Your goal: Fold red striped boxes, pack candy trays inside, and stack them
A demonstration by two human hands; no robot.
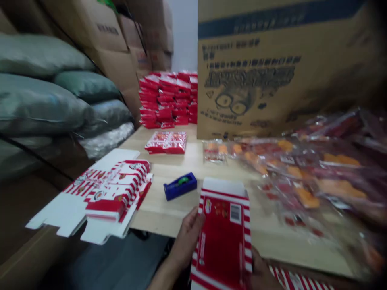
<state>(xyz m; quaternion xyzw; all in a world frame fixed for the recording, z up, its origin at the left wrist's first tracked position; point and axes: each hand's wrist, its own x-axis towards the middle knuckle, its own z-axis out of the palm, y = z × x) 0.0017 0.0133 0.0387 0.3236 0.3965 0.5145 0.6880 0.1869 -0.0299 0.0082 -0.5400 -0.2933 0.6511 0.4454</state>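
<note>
My left hand [187, 237] grips the left edge of a flat red-and-white striped printed carton blank [222, 237]. My right hand [260, 274] holds the same blank at its lower right edge, partly cut off by the bottom of the picture. A blue tape dispenser [180, 186] with a green core lies on the wooden table [169, 169], just beyond the blank. To the left, more flat carton blanks [111, 189] lie in a loose stack, overhanging the table edge. A small bundle of red packets [165, 142] sits farther back.
Tall stacks of red packets [168, 100] stand at the back of the table beside a large printed cardboard carton [272, 68]. Clear bags of orange snacks [314, 181] spread across the right side. Grey sacks [39, 96] and stacked cartons [102, 44] line the left.
</note>
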